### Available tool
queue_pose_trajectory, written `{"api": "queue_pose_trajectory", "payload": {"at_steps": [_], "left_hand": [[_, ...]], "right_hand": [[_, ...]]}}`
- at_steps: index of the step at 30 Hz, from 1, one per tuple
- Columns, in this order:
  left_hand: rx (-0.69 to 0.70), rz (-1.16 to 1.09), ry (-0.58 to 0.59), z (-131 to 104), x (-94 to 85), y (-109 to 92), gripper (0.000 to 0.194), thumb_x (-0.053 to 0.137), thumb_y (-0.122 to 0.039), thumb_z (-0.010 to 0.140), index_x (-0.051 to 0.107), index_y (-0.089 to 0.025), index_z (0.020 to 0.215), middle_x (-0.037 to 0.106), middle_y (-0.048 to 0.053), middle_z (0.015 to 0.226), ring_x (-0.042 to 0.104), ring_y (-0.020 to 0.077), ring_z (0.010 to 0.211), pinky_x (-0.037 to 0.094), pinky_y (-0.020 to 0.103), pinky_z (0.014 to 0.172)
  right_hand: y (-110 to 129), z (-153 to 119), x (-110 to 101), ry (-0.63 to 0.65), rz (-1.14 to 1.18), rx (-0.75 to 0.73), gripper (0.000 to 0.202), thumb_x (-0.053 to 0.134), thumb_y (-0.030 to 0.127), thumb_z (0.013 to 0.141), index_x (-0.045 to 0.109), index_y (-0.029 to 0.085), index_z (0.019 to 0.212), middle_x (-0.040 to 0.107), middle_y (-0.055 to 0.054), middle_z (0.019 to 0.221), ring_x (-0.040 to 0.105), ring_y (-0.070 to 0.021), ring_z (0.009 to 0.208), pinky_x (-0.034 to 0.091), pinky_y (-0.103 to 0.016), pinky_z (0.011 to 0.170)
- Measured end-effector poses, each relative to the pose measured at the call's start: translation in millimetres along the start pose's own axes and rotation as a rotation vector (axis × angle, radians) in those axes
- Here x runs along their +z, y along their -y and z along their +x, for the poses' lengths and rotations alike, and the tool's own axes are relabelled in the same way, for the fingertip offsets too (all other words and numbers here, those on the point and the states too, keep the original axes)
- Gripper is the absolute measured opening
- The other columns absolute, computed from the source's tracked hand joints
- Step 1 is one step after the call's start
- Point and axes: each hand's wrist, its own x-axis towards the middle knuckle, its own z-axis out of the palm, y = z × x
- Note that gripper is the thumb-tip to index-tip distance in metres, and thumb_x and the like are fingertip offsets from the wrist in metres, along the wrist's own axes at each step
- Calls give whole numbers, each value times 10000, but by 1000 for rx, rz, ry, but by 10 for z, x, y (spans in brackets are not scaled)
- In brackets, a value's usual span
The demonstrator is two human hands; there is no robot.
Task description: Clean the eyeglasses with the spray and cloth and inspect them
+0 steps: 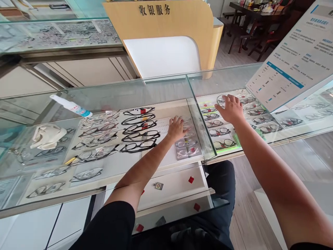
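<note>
My left hand [177, 130] is over the display case, beside a short column of clear-framed eyeglasses [186, 143]. Its fingers are bent and the thumb stands apart, with nothing visible in it. To its left lies a column of black-framed eyeglasses [140, 134]. My right hand [231, 108] is over the neighbouring section, fingers spread, with a round-lensed pair of glasses [221, 100] showing between thumb and forefinger. Whether that hand touches the glasses or only the glass top, I cannot tell. Below it, more eyeglasses [220, 132] lie in rows.
A white spray bottle [71, 106] and a crumpled cloth [48, 136] are at the left. A glass divider [201, 114] separates the two sections. An upright printed sign [292, 57] leans at the right. Beneath the case, a white drawer [171, 194] holds small red squares.
</note>
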Motion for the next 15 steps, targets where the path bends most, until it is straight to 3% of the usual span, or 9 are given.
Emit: {"api": "queue_pose_trajectory", "payload": {"at_steps": [2, 5, 7, 9, 11, 13, 15], "left_hand": [[13, -48, -8, -160, -92, -151, 443, 593, -461, 1114, 736, -144, 1389, 534, 263, 1753, 401, 473, 1652, 288, 660, 1314], [-14, -180, 53, -575, -258, -478, 288, 592, -364, 1101, 741, -179, 1264, 705, 211, 1495, 557, 399, 1485, 378, 577, 1249], [-64, -304, 172, -964, -405, -701, 176, 633, -330, 1066, 730, -192, 1113, 752, 168, 1320, 618, 352, 1378, 436, 511, 1194], [-98, -435, 373, -1403, -628, -874, 136, 698, -347, 1021, 705, -213, 997, 773, 121, 1233, 662, 333, 1304, 479, 498, 1166], [4, -591, 623, -1815, -966, -970, 210, 729, -412, 1014, 690, -228, 919, 791, 75, 1138, 712, 294, 1173, 543, 440, 1060], [179, -772, 862, -2114, -1415, -973, 226, 763, -441, 1012, 702, -240, 926, 799, 33, 1012, 733, 220, 909, 560, 350, 836], [341, -858, 873, -2248, -1916, -873, 205, 768, -420, 1031, 719, -257, 917, 780, 11, 904, 723, 196, 826, 555, 331, 789]], "right_hand": [[4, -5, -17, -1, -10, 14, 820, 465, 676, 1067, 543, 178, 1713, 483, -225, 1835, 411, -492, 1679, 350, -725, 1364], [4, -11, -35, -7, -21, 16, 811, 477, 669, 1063, 563, 173, 1699, 507, -231, 1815, 442, -494, 1657, 367, -722, 1352], [1, -16, -43, -1, -30, 19, 801, 476, 664, 1069, 561, 179, 1701, 502, -226, 1821, 442, -489, 1662, 378, -710, 1350], [-3, -21, -52, 6, -49, 26, 794, 475, 654, 1082, 547, 183, 1717, 482, -225, 1837, 433, -481, 1676, 388, -682, 1355], [-6, -23, -63, 12, -76, 34, 791, 464, 648, 1096, 530, 183, 1732, 464, -231, 1850, 427, -477, 1684, 390, -654, 1362], [-10, -18, -75, 28, -95, 42, 795, 445, 650, 1102, 513, 185, 1744, 445, -233, 1863, 412, -479, 1692, 381, -650, 1370], [-16, -6, -86, 51, -91, 48, 815, 431, 659, 1098, 492, 181, 1755, 421, -239, 1875, 385, -488, 1703, 364, -665, 1374]]}}
